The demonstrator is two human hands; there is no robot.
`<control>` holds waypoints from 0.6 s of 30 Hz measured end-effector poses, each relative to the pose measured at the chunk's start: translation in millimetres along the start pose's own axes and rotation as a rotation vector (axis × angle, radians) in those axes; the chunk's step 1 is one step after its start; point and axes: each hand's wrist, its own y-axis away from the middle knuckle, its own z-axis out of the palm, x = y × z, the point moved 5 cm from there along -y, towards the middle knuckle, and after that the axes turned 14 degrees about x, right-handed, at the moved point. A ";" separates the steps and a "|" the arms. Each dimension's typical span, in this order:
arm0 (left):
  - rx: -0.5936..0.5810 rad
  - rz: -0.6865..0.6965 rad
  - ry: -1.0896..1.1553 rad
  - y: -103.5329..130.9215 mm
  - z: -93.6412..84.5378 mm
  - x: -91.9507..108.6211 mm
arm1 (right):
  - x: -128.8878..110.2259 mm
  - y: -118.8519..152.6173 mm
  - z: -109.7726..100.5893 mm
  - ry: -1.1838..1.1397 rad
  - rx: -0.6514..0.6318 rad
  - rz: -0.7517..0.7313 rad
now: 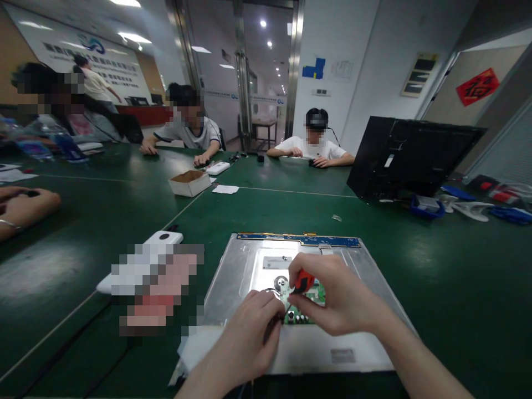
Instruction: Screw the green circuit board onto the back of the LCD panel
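A silver metal display panel (241, 266) lies flat on the green table, with a blue circuit strip (266, 238) along its far edge. On its middle sits a green circuit board (319, 293), partly covered by my hands. My right hand (332, 293) grips a red and black screwdriver (305, 281), its shaft slanting down toward the board's left side. Close beside the tip, my left hand (257, 332) has its fingers pressed together at the board's left edge; dark wires show there, but what they pinch is too small to make out.
A white power bank (164, 238) lies left of the panel. Farther off are an open white box (190, 184), a black monitor (411, 158) and a blue tray (427, 206). Several people sit around the table; another person's hand (31, 205) is at the far left.
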 end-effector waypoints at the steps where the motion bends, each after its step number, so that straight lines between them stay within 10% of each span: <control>1: 0.001 0.002 0.001 0.0 -0.3 0.2 | 3.9 0.6 4.3 -0.044 0.052 0.006; 9: -0.009 -0.002 -0.027 -1.1 -0.1 -0.5 | 25.0 14.2 24.6 -0.146 0.621 0.076; 18: -0.015 0.007 -0.023 -0.5 2.3 -1.8 | 18.7 18.8 23.8 -0.100 0.591 -0.066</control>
